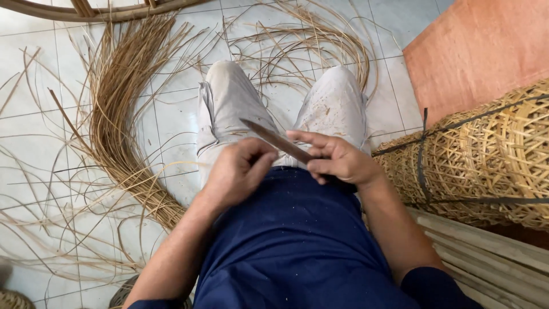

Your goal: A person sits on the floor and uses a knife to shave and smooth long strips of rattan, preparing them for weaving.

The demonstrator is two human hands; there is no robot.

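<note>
Both clenched: right hand (337, 157) grips a flat, pointed knife (274, 139); left hand (240, 171) pinches its dull blade above loose, wiry rattan strips (123, 97).

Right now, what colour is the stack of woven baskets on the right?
The woven baskets are pale straw-yellow, tied with dark straps; the head view shows this best.

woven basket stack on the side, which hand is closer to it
Right. The right hand, gripping the knife, sits just beside the woven basket stack. The left hand is farther off, across the lap on the knife's other side.
</note>
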